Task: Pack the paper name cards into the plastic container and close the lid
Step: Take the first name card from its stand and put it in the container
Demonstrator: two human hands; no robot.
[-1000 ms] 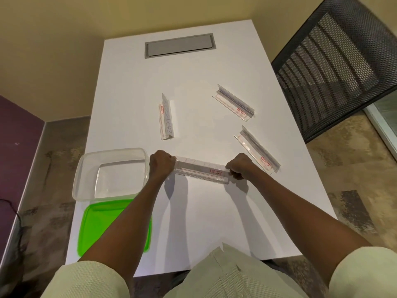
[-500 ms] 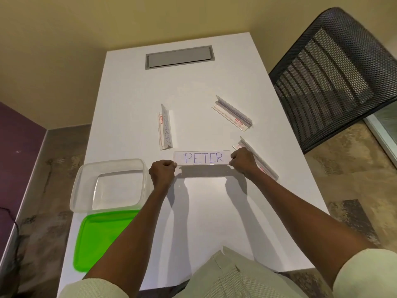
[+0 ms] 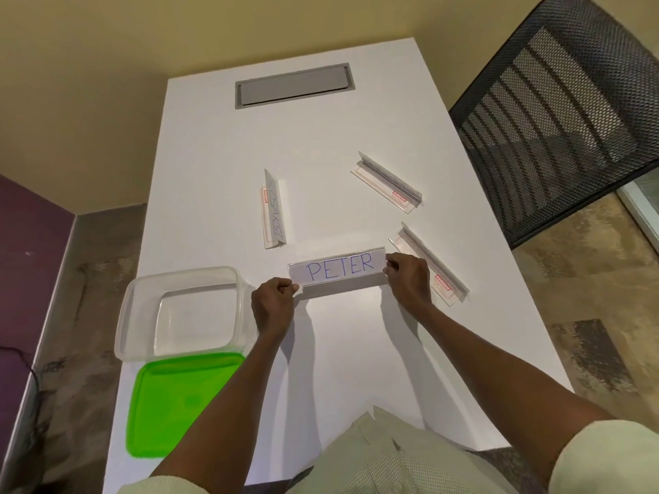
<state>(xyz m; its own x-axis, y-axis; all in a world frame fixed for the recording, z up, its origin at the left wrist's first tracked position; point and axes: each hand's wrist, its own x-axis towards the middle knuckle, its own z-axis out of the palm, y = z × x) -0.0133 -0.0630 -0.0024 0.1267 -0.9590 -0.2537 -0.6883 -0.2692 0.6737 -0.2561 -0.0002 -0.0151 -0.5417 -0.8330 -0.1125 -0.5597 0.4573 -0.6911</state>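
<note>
So the white table [image 3: 214, 172] is long and narrow, and the container sits right at its left edge around 9 o'clock, with a corner about flush with the rim. The green lid [image 3: 171, 404] is just below it at 8 o'clock, also hugging that left edge, touching or nearly touching the container's near wall. Middle of the table toward 6 o'clock is bare white, and the far half up to the grey cable hatch [image 3: 295, 85] at 12 o'clock is open too.

The PETER name card [image 3: 338, 270] is held up facing the camera, dead centre, blue handwritten letters on white paper inside a clear sleeve, tilted a bit so its right end sits higher. Left hand [image 3: 272, 310] has its fingers curled, pinching the card's left end; right hand [image 3: 408, 281] pinches the right end the same way.

The plastic container [image 3: 142, 301] is clear, square-ish with rounded corners, open, nothing in it that I can see.

Three more card holders lie on the table: one at 11 o'clock [image 3: 272, 210] running lengthwise, one at 1 o'clock [image 3: 388, 183] on a diagonal, one at 3 o'clock [image 3: 442, 276] right behind the right hand, partly hidden by it. A black mesh chair [image 3: 556, 112] stands off the table's right side at 2 o'clock.
</note>
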